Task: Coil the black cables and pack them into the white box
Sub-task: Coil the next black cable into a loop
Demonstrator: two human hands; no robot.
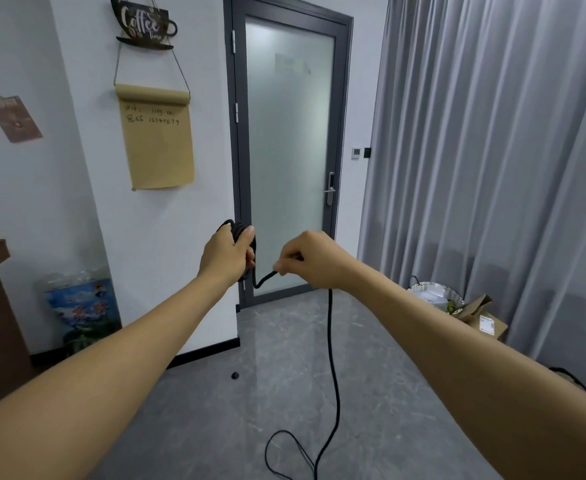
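Both arms are stretched out in front of me at chest height. My left hand [227, 254] is closed around a small bundle of coiled black cable [333, 368], loops showing above the thumb. My right hand [310, 259] pinches the same cable a short way from the coil, with a short slack dip between the hands. From the right hand the cable hangs straight down to the grey floor and curls into a loop near the bottom edge. No white box is in view.
A frosted glass door [290, 150] stands ahead, grey curtains [492, 150] to the right. A white basket [435, 297] and a cardboard box [485, 320] sit by the curtains. A wrapped pack of bottles [80, 306] stands at the left wall. A small black doorstop [235, 375] sits on the floor.
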